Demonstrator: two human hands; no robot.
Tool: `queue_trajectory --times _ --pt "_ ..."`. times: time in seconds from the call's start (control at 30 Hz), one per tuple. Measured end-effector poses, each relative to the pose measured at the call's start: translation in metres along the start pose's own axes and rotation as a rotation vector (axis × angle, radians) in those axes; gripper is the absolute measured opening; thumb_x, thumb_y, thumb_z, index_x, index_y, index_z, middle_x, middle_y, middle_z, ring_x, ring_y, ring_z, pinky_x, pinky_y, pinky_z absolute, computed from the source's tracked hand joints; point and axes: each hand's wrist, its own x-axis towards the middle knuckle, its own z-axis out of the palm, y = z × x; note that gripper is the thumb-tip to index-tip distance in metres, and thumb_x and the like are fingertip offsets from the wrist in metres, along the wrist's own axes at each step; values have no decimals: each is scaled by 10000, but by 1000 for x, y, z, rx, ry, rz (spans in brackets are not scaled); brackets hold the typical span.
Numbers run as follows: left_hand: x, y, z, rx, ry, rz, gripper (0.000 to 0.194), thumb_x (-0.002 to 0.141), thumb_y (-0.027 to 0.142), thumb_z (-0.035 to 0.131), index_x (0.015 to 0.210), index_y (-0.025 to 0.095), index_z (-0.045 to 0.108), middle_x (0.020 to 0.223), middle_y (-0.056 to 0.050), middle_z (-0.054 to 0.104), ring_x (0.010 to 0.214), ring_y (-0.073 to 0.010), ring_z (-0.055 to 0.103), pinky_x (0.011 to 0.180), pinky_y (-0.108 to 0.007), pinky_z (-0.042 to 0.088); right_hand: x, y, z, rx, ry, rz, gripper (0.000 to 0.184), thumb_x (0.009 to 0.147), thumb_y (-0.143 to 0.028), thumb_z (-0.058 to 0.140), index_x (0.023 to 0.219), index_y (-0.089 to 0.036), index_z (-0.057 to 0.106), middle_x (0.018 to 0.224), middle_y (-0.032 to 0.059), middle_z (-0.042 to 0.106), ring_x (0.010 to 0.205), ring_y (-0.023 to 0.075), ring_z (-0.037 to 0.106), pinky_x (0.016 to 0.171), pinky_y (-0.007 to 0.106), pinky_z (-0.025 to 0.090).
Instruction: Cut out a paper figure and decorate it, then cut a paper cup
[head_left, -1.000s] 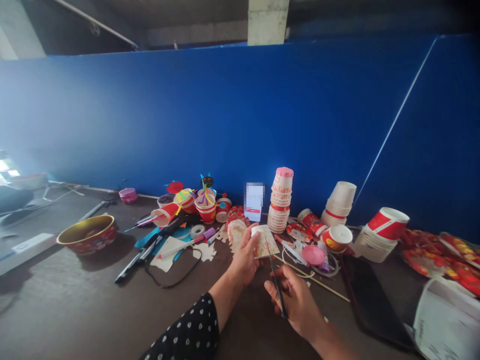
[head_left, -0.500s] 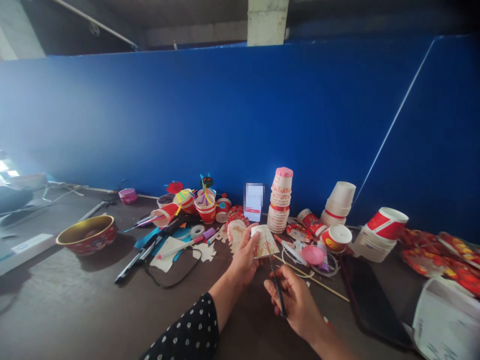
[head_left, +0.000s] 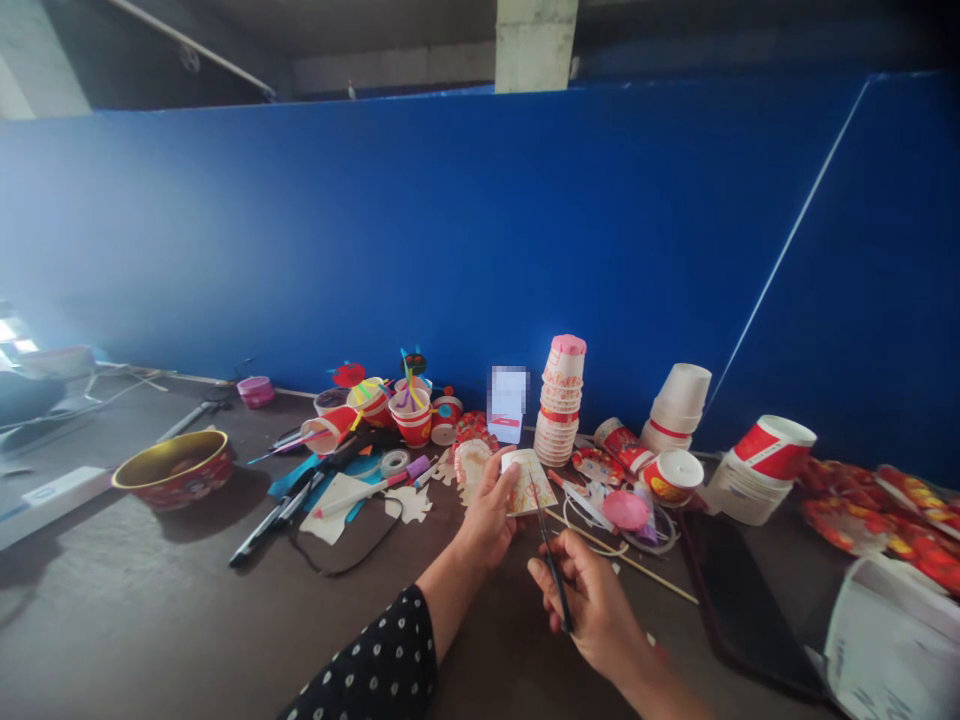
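My left hand [head_left: 487, 520] is closed round a cut piece of white paper cup [head_left: 529, 482] with red and yellow marks, held just above the dark table [head_left: 150, 600]. My right hand [head_left: 592, 600] grips a thin black pen [head_left: 551, 560], whose tip rests on the paper piece. A black sleeve with white dots covers my left forearm.
A tall stack of paper cups [head_left: 561, 400] stands behind the hands, more white cups [head_left: 679, 405] and red-banded tubs [head_left: 772, 448] to the right. A gold-lined red bowl [head_left: 174, 468] sits left. Decorated cups with straws [head_left: 411, 408], markers, tape and paper scraps litter the middle. A blue wall [head_left: 450, 230] backs the table.
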Motion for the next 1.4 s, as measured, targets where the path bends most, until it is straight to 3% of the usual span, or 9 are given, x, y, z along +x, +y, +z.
queue_trajectory --times 0.7,1.4 --pt "-4 -4 1 17 -61 -58 486 735 378 596 1158 254 390 912 -44 579 717 -173 602 605 -298 502 1 -2 0 11 44 -26 287 786 -459 580 837 -195 480 525 -74 482 425 88 470 418 195 399" --pt "-2 -7 0 11 -26 -44 491 724 370 613 1159 251 421 891 -44 602 732 -184 606 610 -294 496 2 2 0 17 65 -26 305 780 -481 574 839 -192 497 514 -66 498 395 83 463 378 184 389"
